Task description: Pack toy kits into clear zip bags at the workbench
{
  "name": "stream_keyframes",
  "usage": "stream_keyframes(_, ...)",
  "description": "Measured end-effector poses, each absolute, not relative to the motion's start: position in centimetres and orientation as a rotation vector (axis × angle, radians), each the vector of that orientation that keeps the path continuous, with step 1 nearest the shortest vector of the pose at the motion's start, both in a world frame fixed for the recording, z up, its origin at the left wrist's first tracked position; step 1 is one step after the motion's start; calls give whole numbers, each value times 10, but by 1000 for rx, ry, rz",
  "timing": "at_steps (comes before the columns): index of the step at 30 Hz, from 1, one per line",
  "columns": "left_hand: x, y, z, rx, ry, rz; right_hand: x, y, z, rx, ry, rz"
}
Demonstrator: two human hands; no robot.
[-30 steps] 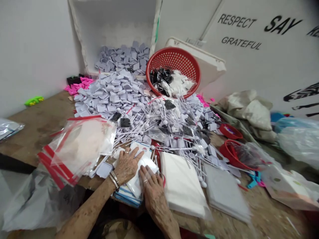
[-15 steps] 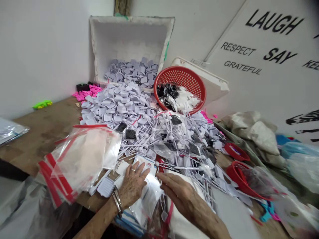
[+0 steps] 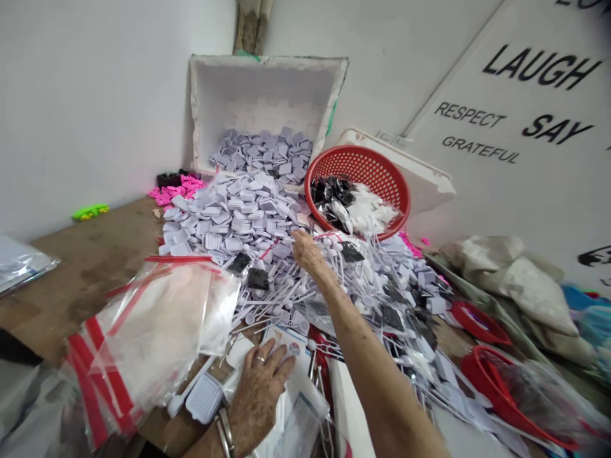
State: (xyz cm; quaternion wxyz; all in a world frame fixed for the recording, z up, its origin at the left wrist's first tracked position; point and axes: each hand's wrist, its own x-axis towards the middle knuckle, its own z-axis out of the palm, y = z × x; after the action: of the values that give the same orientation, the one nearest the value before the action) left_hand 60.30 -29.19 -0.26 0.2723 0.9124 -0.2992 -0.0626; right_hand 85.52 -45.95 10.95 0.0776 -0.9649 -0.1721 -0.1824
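Pkt under L hand; R hand apart.

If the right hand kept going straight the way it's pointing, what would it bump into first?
The right hand would probably meet the heap of pale plastic trays first, though its height above them is unclear.

A brown tabletop carries a heap of pale plastic pieces, red-edged clear bags and pink pieces.
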Motion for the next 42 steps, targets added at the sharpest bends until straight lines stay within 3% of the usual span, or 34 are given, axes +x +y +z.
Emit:
stream_keyframes(6, 604, -295, -14, 2440, -818, -203, 903, -450, 94, -2971, -377, -598)
stream_keyframes(14, 604, -295, -14, 2431, -817, -242, 873, -459, 71, -3135, -527, -495)
stream_keyframes(42, 604, -291, -7, 2446, -823, -174, 824, -544, 101, -3353, -706, -422)
